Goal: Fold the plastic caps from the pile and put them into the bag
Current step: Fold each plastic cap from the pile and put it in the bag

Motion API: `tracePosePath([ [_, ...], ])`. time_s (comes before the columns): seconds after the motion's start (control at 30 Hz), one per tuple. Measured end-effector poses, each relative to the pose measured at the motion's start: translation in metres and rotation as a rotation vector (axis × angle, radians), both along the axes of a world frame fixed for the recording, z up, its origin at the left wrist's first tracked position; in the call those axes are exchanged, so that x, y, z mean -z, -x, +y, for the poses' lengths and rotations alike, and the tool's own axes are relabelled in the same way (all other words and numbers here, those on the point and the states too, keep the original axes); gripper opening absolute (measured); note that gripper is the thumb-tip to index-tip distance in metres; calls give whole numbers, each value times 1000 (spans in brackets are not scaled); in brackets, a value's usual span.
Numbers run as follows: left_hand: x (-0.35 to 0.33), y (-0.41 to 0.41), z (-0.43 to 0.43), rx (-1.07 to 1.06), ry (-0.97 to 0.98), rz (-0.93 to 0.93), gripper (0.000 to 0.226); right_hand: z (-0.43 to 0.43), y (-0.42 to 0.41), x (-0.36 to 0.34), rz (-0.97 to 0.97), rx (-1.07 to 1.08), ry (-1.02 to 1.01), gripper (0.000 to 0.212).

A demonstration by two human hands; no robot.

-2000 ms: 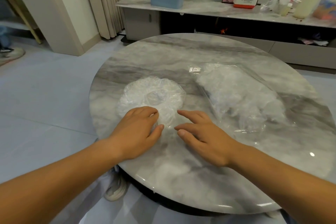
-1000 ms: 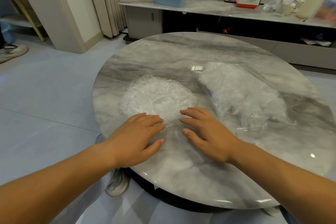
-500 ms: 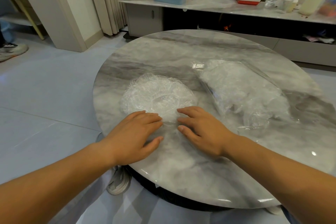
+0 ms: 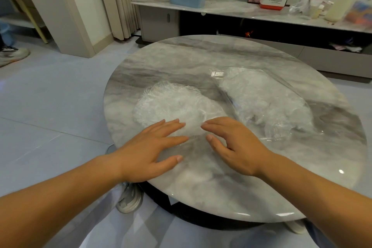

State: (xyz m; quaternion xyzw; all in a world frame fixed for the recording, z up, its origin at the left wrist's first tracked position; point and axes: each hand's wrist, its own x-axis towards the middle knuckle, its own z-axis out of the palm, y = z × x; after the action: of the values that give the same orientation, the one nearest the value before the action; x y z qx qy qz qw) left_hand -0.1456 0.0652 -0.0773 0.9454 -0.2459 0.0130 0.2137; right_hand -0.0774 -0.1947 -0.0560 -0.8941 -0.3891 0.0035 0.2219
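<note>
Two hands work the near rim of the pile (image 4: 173,102) of plastic caps. Compared with a second ago, my left hand (image 4: 149,153) has spread wider, its fingers (image 4: 171,127) straight and flat on the pile's 6 o'clock edge. My right hand (image 4: 235,147) now sits arched, fingers loosely bent, thumb apart from forefinger, pinching nothing I can make out. A thin clear sheet, which I judge to be one cap (image 4: 193,143), now lies drawn out on the bench (image 4: 201,197) between the hands. I take it the fold on this one is about to start. The bag (image 4: 265,102) lies at 2 o'clock of the pile, near my right hand, already holding plenty of crumpled white caps. I cannot tell which end is its mouth.
</note>
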Motion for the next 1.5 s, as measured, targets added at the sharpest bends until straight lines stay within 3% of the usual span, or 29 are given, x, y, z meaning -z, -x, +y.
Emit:
tracePosePath([
  [0.23, -7, 28, -9, -7, 52, -36, 52, -24, 43, 0, 41, 7, 0, 41],
  [0.43, -10, 34, -37, -120, 298, 222, 42, -50, 59, 9, 355, 158, -121, 24],
  [0.57, -6, 23, -55, -218, 381, 392, 50, -56, 58, 20, 380, 166, -65, 21],
  [0.67, 1, 9, -61, -283, 317, 377, 47, -58, 55, 25, 293, 131, -7, 26],
  [0.8, 4, -6, -61, -400, 358, 405, 28, -62, 54, 29, 150, 69, 97, 49],
  [1.03, 12, -5, -61, -480, 226, 261, 31, -61, 51, 29, 110, 87, 65, 49],
  [1.2, 16, 0, -63, -428, 222, 131, 36, -36, 32, 18, 222, 194, -108, 30],
  [1.33, 17, 1, -65, -424, 202, 23, 47, -13, 5, 16, 321, 289, -74, 25],
  [1.5, 16, 0, -65, -554, 240, 95, 62, -1, -15, 13, 440, 336, -84, 13],
])
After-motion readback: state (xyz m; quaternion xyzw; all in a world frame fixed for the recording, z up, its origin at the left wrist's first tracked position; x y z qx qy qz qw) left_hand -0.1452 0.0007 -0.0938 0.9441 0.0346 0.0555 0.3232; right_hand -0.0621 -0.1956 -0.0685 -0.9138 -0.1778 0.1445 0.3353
